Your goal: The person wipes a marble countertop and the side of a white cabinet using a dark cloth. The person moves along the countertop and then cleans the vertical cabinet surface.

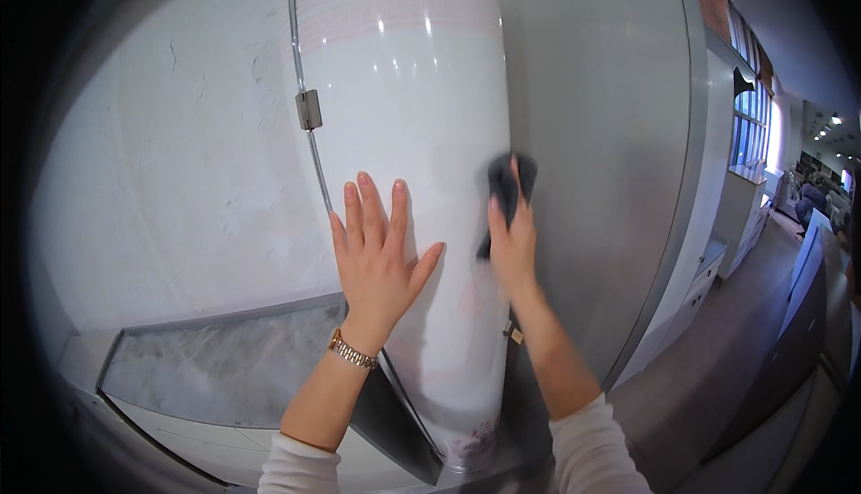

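A tall, glossy white panel (430,137) stands before me, with a faint floral print near its foot. My left hand (373,252) rests palm-down on it, fingers spread, holding nothing. A metal-band wristwatch (353,353) is on that wrist. At the panel's right edge, my right hand (514,238) grips a dark grey cloth (503,181) against the surface. Both hand and cloth are slightly blurred. A thin chrome strip (316,164) follows the panel's left edge and carries a small metal fitting (309,110).
Left of the panel is a rough white wall (181,144), above a low cabinet with a marbled grey top (229,366). A flat grey panel (599,158) stands to the right. Beyond it, white drawer cabinets (740,225) line a floor (699,353).
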`<state>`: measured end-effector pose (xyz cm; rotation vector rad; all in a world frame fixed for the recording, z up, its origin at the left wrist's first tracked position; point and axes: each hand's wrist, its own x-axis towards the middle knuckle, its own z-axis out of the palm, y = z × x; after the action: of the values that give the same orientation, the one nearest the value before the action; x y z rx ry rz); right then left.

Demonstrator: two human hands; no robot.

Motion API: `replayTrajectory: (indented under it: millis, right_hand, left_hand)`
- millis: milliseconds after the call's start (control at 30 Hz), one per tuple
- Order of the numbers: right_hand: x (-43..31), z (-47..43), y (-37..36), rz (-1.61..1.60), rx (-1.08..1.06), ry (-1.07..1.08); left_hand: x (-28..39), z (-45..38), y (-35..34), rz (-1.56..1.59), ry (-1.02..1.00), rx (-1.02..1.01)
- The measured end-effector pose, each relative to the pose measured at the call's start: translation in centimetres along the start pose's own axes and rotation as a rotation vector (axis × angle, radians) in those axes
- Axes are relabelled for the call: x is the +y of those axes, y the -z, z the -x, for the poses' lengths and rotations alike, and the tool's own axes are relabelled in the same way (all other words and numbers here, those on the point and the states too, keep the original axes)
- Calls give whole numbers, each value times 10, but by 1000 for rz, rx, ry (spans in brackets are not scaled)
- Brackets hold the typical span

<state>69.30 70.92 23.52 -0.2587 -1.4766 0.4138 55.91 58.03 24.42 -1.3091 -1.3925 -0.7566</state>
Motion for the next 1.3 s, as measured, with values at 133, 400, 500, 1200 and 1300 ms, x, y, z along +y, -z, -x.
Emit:
replayTrajectory:
  millis: [133,400,500,1200,1300]
  right_hand:
    - [0,-89,-13,-31,4,258]
    - [-15,17,3,329,-282,454]
    - [-13,35,6,381,-306,505]
    - [-64,-45,-27,654,-387,993]
    - [-79,-90,-41,701,-236,865]
  left_hand:
    - [-3,1,-2,43,5,-21]
    - [-5,12,1,186,77,-59]
    - [-5,13,3,179,78,-76]
    - [28,129,-19,140,53,-227]
    - [30,133,-21,141,63,-221]
